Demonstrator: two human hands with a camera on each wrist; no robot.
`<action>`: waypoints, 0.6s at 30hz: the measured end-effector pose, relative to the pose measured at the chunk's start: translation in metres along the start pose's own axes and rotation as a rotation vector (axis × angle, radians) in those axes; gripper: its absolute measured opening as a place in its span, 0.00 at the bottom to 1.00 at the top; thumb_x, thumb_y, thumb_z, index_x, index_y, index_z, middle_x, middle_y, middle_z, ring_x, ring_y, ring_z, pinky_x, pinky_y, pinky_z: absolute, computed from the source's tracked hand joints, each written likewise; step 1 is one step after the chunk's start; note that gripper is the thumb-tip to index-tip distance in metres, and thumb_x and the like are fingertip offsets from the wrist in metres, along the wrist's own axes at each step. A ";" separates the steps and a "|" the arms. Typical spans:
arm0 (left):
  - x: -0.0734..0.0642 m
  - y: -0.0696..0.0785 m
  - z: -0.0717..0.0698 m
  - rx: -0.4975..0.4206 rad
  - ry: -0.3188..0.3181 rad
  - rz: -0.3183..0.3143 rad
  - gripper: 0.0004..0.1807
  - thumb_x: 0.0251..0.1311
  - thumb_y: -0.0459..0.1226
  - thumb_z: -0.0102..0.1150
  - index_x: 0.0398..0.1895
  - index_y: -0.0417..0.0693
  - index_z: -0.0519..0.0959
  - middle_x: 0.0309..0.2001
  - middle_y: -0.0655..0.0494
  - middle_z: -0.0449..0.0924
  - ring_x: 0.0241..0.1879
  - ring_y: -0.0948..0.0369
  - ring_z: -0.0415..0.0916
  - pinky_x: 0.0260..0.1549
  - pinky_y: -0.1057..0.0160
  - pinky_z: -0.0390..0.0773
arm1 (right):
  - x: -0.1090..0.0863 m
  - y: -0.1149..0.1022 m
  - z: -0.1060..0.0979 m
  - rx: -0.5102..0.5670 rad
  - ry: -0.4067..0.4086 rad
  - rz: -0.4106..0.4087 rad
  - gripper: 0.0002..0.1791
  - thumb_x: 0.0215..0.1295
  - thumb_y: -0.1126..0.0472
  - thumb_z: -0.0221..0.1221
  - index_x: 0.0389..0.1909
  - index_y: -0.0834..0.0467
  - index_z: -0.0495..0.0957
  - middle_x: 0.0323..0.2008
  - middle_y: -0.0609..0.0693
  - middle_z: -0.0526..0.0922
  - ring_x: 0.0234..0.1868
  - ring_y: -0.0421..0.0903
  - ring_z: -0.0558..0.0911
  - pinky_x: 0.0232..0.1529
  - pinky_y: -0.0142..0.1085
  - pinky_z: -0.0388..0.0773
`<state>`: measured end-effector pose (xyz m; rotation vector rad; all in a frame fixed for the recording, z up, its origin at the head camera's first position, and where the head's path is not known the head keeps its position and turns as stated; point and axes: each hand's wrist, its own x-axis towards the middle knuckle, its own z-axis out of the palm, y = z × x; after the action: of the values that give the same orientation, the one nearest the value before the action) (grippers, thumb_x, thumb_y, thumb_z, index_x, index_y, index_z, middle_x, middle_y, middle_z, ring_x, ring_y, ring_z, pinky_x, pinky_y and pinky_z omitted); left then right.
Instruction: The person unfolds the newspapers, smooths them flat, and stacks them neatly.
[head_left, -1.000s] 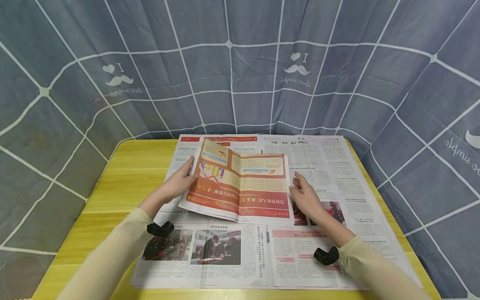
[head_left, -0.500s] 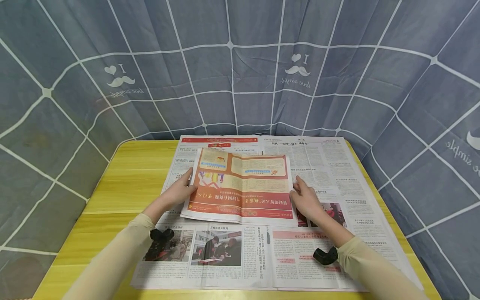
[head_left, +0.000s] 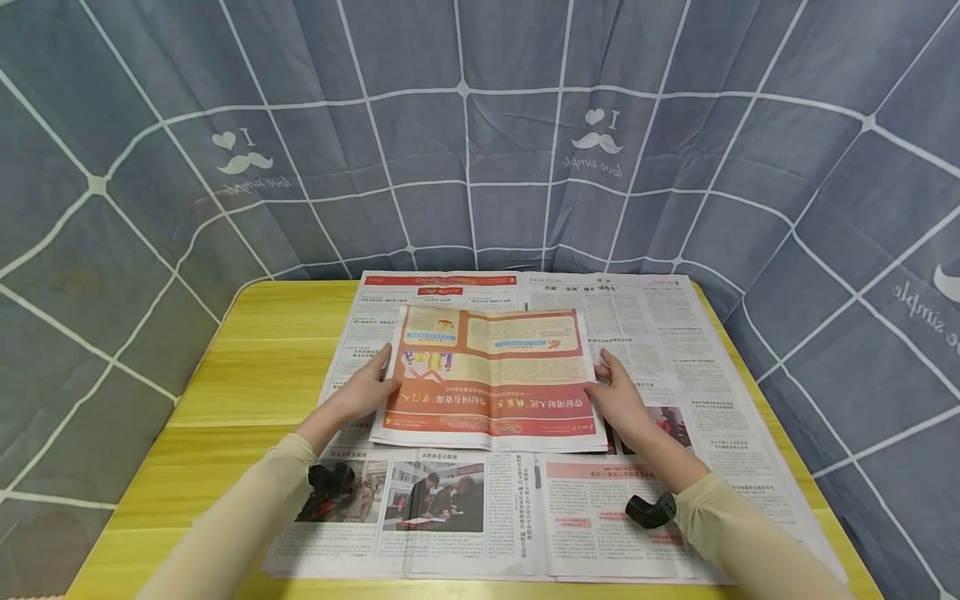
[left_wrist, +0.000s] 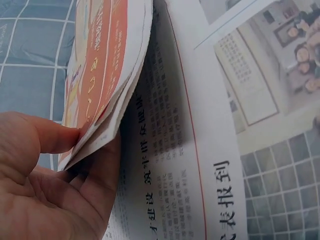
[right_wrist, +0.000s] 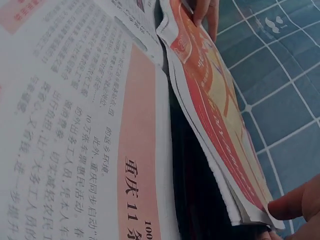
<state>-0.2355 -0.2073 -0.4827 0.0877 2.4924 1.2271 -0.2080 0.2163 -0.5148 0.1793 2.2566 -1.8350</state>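
A folded newspaper (head_left: 491, 379) with a red and orange page on top is held between both hands, a little above larger spread newspaper sheets (head_left: 457, 558). My left hand (head_left: 365, 390) pinches its left edge, thumb on the printed side and fingers beneath, as the left wrist view shows on the newspaper (left_wrist: 102, 65). At the right edge, my right hand (head_left: 621, 402) pinches the near corner between thumb and fingers. In the right wrist view several paper layers of the folded newspaper (right_wrist: 220, 115) show along its edge, with a dark gap below it. The fingers underneath are partly hidden.
The spread sheets cover the middle and right of a yellow wood-grain table (head_left: 247, 350). A grey curtain (head_left: 502, 167) with white grid lines surrounds its back and sides. Black wrist devices (head_left: 651, 511) sit on both sleeves.
The folded newspaper's raised left half has come down, so its top page now lies flatter. Both hands keep its side edges and have shifted slightly right and toward the person.
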 end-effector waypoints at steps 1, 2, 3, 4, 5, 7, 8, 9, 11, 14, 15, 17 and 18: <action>0.000 0.000 0.001 -0.002 0.001 0.000 0.41 0.79 0.37 0.45 0.83 0.41 0.34 0.70 0.25 0.63 0.43 0.52 0.83 0.44 0.52 0.82 | 0.001 0.001 0.000 0.012 -0.003 0.011 0.44 0.80 0.64 0.49 0.83 0.56 0.31 0.77 0.66 0.53 0.70 0.63 0.68 0.60 0.50 0.75; 0.000 0.001 0.002 -0.002 0.004 0.000 0.41 0.79 0.37 0.45 0.83 0.41 0.35 0.71 0.26 0.62 0.43 0.52 0.83 0.44 0.52 0.81 | 0.001 0.001 0.000 0.021 -0.008 0.021 0.43 0.80 0.63 0.48 0.83 0.56 0.31 0.77 0.67 0.53 0.70 0.62 0.67 0.61 0.50 0.74; 0.000 0.001 0.003 -0.002 0.003 0.004 0.41 0.79 0.37 0.45 0.83 0.40 0.35 0.71 0.25 0.61 0.44 0.51 0.83 0.44 0.52 0.82 | 0.002 0.002 -0.001 0.029 -0.013 0.029 0.43 0.81 0.63 0.48 0.83 0.56 0.30 0.77 0.67 0.54 0.70 0.62 0.68 0.62 0.50 0.74; 0.000 0.001 0.004 -0.007 0.001 0.001 0.41 0.79 0.37 0.45 0.83 0.41 0.35 0.72 0.26 0.60 0.45 0.50 0.83 0.45 0.52 0.81 | 0.002 0.002 -0.001 0.032 -0.017 0.035 0.42 0.81 0.63 0.47 0.83 0.57 0.30 0.77 0.68 0.55 0.69 0.62 0.69 0.61 0.49 0.75; 0.000 0.001 0.005 -0.010 -0.001 0.000 0.41 0.79 0.37 0.45 0.83 0.40 0.35 0.72 0.26 0.60 0.45 0.50 0.83 0.45 0.52 0.81 | 0.003 0.002 -0.001 0.036 -0.022 0.038 0.42 0.81 0.63 0.46 0.83 0.58 0.30 0.76 0.69 0.57 0.67 0.61 0.73 0.58 0.48 0.77; 0.001 0.001 0.006 -0.014 -0.004 -0.007 0.41 0.79 0.37 0.45 0.83 0.41 0.35 0.72 0.26 0.59 0.48 0.49 0.82 0.46 0.52 0.81 | 0.003 0.003 -0.001 0.020 -0.024 0.039 0.41 0.82 0.63 0.45 0.83 0.59 0.30 0.73 0.69 0.61 0.59 0.58 0.79 0.51 0.44 0.81; 0.001 0.000 0.007 -0.012 -0.005 -0.009 0.41 0.80 0.38 0.46 0.83 0.41 0.35 0.73 0.26 0.59 0.49 0.49 0.81 0.47 0.52 0.80 | 0.004 0.003 -0.002 0.011 -0.023 0.037 0.41 0.82 0.63 0.45 0.83 0.60 0.31 0.71 0.70 0.64 0.54 0.56 0.82 0.46 0.43 0.83; 0.001 0.000 0.007 -0.010 -0.007 -0.012 0.41 0.80 0.38 0.46 0.83 0.40 0.35 0.72 0.26 0.59 0.50 0.49 0.81 0.47 0.52 0.80 | 0.004 0.003 -0.002 -0.003 -0.020 0.033 0.40 0.82 0.63 0.45 0.83 0.60 0.31 0.69 0.70 0.66 0.50 0.54 0.84 0.43 0.42 0.83; 0.002 0.000 0.009 -0.009 -0.005 -0.015 0.41 0.80 0.39 0.46 0.83 0.40 0.35 0.71 0.25 0.60 0.50 0.49 0.80 0.47 0.51 0.80 | 0.004 0.004 -0.002 -0.034 -0.014 0.023 0.40 0.82 0.63 0.45 0.83 0.61 0.32 0.65 0.70 0.70 0.44 0.50 0.86 0.38 0.41 0.83; 0.001 0.000 0.011 -0.004 -0.001 -0.004 0.40 0.80 0.38 0.46 0.83 0.38 0.36 0.70 0.25 0.62 0.49 0.49 0.81 0.45 0.52 0.80 | 0.004 0.004 -0.003 -0.067 -0.003 0.023 0.40 0.81 0.63 0.46 0.83 0.60 0.35 0.64 0.70 0.71 0.42 0.49 0.85 0.37 0.41 0.83; 0.001 0.000 0.011 -0.004 0.000 -0.003 0.40 0.80 0.37 0.46 0.83 0.37 0.36 0.69 0.25 0.63 0.48 0.50 0.81 0.45 0.52 0.81 | 0.004 0.004 -0.003 -0.077 0.001 0.025 0.39 0.81 0.64 0.46 0.83 0.60 0.35 0.64 0.70 0.71 0.42 0.49 0.85 0.37 0.41 0.83; 0.001 0.000 0.012 -0.006 -0.001 -0.001 0.41 0.79 0.37 0.47 0.83 0.37 0.36 0.67 0.24 0.66 0.45 0.51 0.82 0.42 0.53 0.81 | 0.005 0.005 -0.004 -0.087 0.010 0.032 0.39 0.81 0.64 0.47 0.83 0.59 0.37 0.65 0.69 0.71 0.44 0.51 0.85 0.38 0.41 0.82; 0.001 0.000 0.013 -0.001 0.000 -0.001 0.41 0.79 0.37 0.47 0.82 0.37 0.37 0.67 0.24 0.66 0.44 0.52 0.82 0.42 0.53 0.81 | 0.005 0.005 -0.005 -0.092 0.014 0.035 0.39 0.81 0.64 0.47 0.83 0.59 0.37 0.65 0.69 0.71 0.44 0.51 0.85 0.38 0.41 0.82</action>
<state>-0.2324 -0.1974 -0.4903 0.0857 2.4911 1.2276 -0.2121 0.2218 -0.5196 0.2155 2.3261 -1.7144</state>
